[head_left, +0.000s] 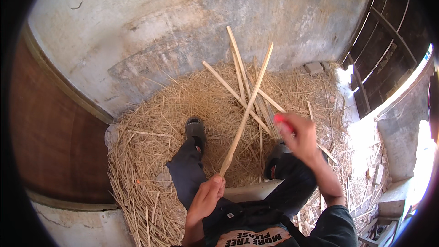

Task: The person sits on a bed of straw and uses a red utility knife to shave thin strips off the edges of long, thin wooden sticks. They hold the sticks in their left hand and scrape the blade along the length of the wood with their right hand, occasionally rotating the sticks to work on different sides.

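Note:
My left hand (pixel 206 200) is closed around the near end of a long, pale wooden stick (pixel 249 110). The stick slants up and away to the right, across several other sticks. My right hand (pixel 300 139) is raised to the right of it, fingers wrapped round a red object (pixel 281 121) that looks like a handle. Motion blurs this object, and the rest of it cannot be made out. Beyond my hands, several pale sticks (pixel 222 80) lie crossed in a loose pile, their far ends toward the wall.
Straw and shavings (pixel 151 155) cover the floor around my shoes (pixel 195 130). A stained wall (pixel 183 27) stands ahead, a brown panel (pixel 59 137) at the left. Dark boards (pixel 384 32) rise at the right, with stone pieces (pixel 313 67) by the wall.

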The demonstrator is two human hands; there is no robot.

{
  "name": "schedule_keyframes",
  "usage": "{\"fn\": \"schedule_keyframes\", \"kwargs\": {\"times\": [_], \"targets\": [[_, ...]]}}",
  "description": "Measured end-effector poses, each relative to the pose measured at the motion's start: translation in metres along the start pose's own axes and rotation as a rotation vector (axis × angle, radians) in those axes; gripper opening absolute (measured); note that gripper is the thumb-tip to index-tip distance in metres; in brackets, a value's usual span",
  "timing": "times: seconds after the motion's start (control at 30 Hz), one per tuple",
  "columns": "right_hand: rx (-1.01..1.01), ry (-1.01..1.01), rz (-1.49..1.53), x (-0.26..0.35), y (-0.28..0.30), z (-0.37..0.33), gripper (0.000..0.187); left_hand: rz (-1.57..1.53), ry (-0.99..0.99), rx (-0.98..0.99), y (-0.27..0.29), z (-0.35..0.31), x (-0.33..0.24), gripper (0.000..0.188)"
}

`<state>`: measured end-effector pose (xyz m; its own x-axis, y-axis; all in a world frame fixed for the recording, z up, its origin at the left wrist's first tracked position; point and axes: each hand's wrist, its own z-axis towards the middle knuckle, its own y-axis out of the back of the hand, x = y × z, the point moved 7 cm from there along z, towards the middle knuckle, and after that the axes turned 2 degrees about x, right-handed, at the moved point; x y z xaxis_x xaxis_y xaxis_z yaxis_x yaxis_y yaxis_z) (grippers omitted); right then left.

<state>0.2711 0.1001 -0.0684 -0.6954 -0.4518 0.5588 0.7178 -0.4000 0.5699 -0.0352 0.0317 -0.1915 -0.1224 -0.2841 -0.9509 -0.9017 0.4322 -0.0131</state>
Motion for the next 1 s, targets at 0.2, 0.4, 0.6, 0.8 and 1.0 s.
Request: {"fn": "schedule_keyframes", "kwargs": {"times": [0.2,0.4,0.6,0.8,1.0], "targets": [[0.245,0.184,-0.062,0.065,-0.039,-0.033,0.027,0.361,-0.186,-0.148,-0.014,0.009,-0.049,0.038],[0.268,0.165,-0.030,0.065,-0.046,-0.035,0.029,0.559,-0.191,-0.261,-0.027,0.005,-0.070,0.028],[0.252,0.145,-0.065,0.051,-0.053,-0.034,0.028,0.670,-0.252,-0.382,-0.028,0.011,-0.070,0.030],[0.241,0.144,-0.073,0.049,-0.052,-0.034,0.028,0.689,-0.240,-0.399,-0.026,0.010,-0.065,0.033],[0.237,0.167,-0.112,0.048,-0.048,-0.033,0.027,0.698,-0.240,-0.394,-0.027,0.008,-0.064,0.034]]}}
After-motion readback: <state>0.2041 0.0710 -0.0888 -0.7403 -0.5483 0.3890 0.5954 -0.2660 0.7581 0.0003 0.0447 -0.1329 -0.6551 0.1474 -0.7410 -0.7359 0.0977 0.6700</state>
